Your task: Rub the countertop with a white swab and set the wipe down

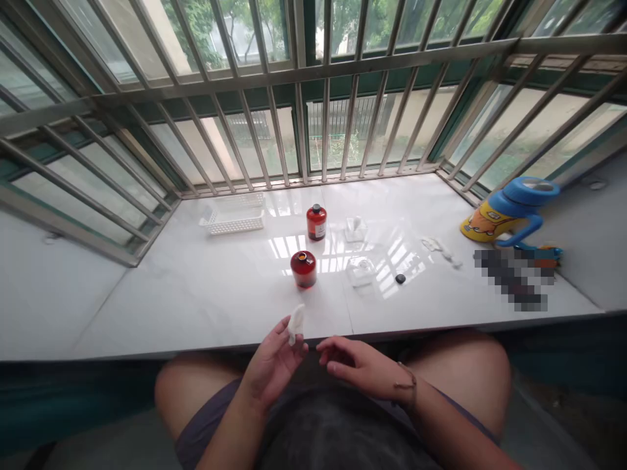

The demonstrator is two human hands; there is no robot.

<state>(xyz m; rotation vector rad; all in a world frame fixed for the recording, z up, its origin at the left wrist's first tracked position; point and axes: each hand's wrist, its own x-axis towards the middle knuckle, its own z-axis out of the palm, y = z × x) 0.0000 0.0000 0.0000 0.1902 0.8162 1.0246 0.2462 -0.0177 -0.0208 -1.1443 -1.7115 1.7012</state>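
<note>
My left hand (272,362) pinches a small white wad, maybe cotton (296,321), and holds it up just over the near edge of the white sill (206,294). My right hand (355,362) hovers beside it, fingers loosely curled and holding nothing. Ahead on the sill stands an open red-brown bottle (304,268). Behind it is a second red bottle with a black cap (316,222). A loose black cap (400,279) lies to the right. Two small clear containers (361,270) (354,229) sit near the bottles.
A white plastic basket (234,215) stands at the back left. A yellow and blue jug (509,212) stands at the right edge, with small white scraps (441,249) nearby. Window bars (298,91) close the sill's far side. My knees are under the sill edge.
</note>
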